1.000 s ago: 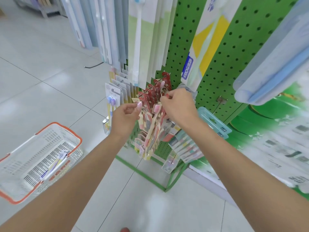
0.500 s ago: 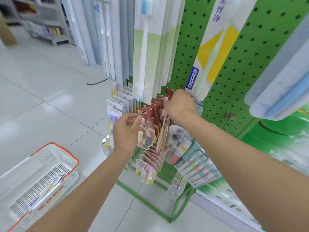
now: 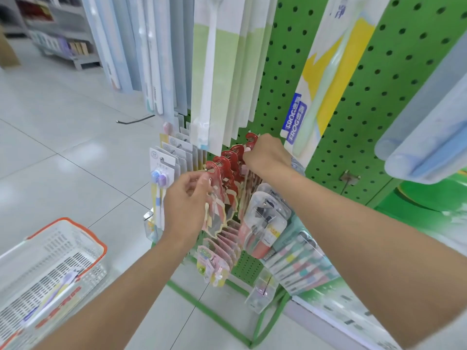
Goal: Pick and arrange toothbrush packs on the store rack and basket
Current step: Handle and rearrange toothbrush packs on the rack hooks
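Red-topped toothbrush packs point(image 3: 228, 160) hanging on green pegboard rack point(image 3: 358, 117), left hand point(image 3: 187, 198) pinching the front one, right hand point(image 3: 267, 157) curled round a rear one, basket point(image 3: 101, 245) on floor at left

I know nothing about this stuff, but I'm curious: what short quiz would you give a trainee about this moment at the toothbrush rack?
1. Fill in: the left hand holds the ____ one of the red-topped packs hanging in a row.
2. Which reaches the back end of that row? A) the left hand B) the right hand C) neither
3. True or false: the basket on the floor holds nothing.

Key
1. front
2. B
3. False: a toothbrush pack lies inside it.
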The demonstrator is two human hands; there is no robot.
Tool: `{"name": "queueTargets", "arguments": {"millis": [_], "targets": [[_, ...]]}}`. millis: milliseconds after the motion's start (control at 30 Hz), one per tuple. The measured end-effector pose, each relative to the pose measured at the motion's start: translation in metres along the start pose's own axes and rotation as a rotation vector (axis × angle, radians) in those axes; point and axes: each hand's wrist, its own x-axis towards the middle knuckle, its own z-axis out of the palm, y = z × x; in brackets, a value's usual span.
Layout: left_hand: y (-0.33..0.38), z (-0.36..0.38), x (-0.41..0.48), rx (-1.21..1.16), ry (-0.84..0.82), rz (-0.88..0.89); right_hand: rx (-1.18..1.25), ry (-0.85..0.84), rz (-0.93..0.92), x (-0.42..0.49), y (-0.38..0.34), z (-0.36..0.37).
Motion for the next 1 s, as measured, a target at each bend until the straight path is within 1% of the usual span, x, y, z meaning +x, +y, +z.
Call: {"name": "queueTargets", "arguments": {"millis": [133,267,367,467,633,767,867,1000], "targets": [[-0.002,-0.003,0.009,-0.048,0.038,-0.036,-0.089,-0.011,-0.042,0.006,0.002,-0.006],[-0.006,-0.004,0.011,-0.026,0.014,-0.043,-0.288,-0.090,-0.169,0.011,0.007,-0.006],[-0.009,-0.003,0.011,-0.013,0.009,-0.045,-0.356,-0.143,-0.236,0.012,0.011,-0.002],[-0.010,-0.004,0.012,-0.003,0.010,-0.039,-0.342,-0.191,-0.277,0.013,0.013,-0.003],[-0.015,-0.006,0.013,0.007,0.026,-0.037,-0.151,-0.289,-0.349,0.007,0.017,-0.012],[-0.016,-0.006,0.014,0.004,0.057,-0.034,-0.208,-0.322,-0.390,0.002,0.015,-0.015],[-0.015,-0.006,0.016,-0.001,0.073,-0.026,-0.254,-0.292,-0.396,0.008,0.018,-0.010],[-0.014,-0.005,0.015,0.001,0.084,-0.014,-0.251,-0.224,-0.344,0.013,0.018,-0.004]]}}
